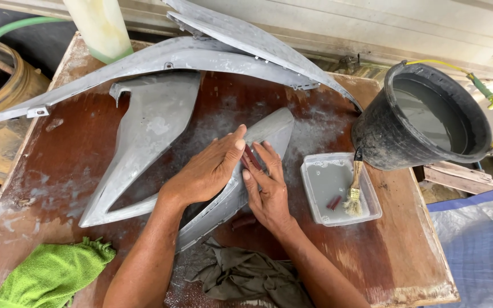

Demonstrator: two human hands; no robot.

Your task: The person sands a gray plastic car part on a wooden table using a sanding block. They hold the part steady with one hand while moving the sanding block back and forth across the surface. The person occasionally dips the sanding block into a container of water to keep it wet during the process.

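Two hands meet on a grey panel [223,199] near the middle of the counter [383,256], and I read both as pressed down, not gripping. Nearest me, a dark rag [246,276] lies crumpled just under the panel's lower end, likely for wiping, and a green cloth [52,274] sits at the near left corner. My left hand [206,171] lies flat and open across the panel, fingers together, which looks like bracing it so it cannot slide. My right hand [266,191] rests beside it, fingers extended, pinning a small dark red strip [252,157] against the panel's surface; I judge it to be an abrasive piece, though it is mostly covered. The panel runs diagonally from the rag up to a rounded tip [275,125] past my fingers. A similar small dark piece [243,221] lies on the counter under my right wrist. To the right stands a shallow clear tray [372,208] of cloudy water with a brush [354,194] leaning in it, kept within reach. To the left lies a second grey panel [144,148], and beyond it a long curved one [172,63] with another [246,37] overlapping it. A black bucket [389,137] of water stands at the far right corner. A pale cylinder [101,25] at the far left is cut off at the top, so I cannot tell what it is.
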